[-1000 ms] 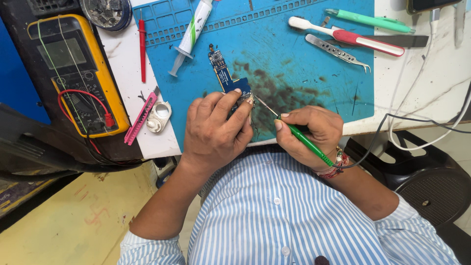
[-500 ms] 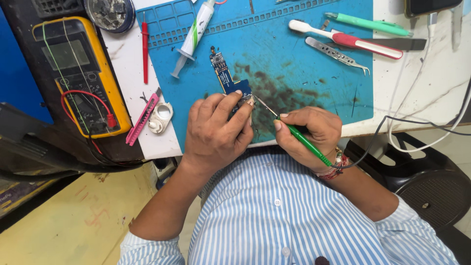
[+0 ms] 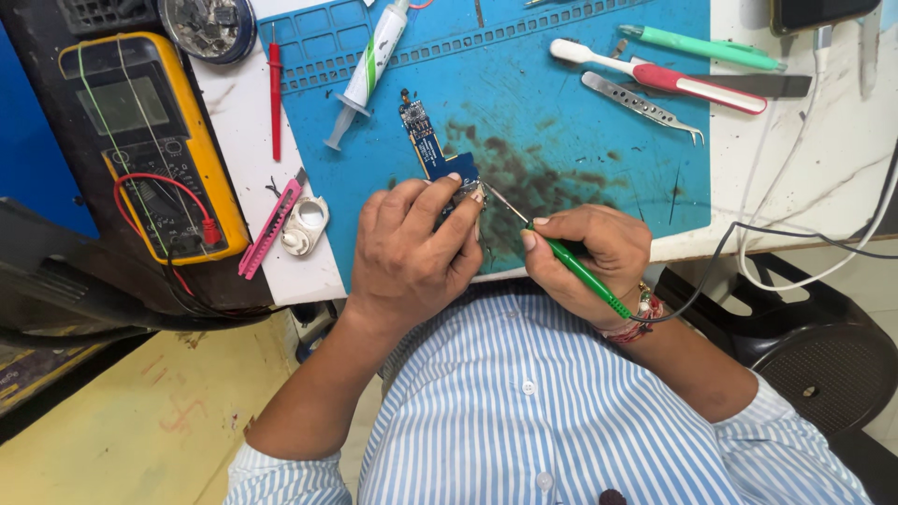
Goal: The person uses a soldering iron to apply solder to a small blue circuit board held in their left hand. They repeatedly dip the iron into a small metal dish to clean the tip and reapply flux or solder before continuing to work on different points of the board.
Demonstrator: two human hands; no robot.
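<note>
Nothing has shifted since a moment ago. My left hand (image 3: 412, 248) clamps the blue circuit board's (image 3: 428, 145) near end on the blue mat (image 3: 561, 122); my right hand (image 3: 591, 257) grips the green-handled soldering iron (image 3: 571, 265), tip touching beside those fingers.

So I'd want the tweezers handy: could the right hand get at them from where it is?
Probably yes: the tweezers lie uncovered on the blue mat beyond the right hand, but it holds a green tool.
</note>
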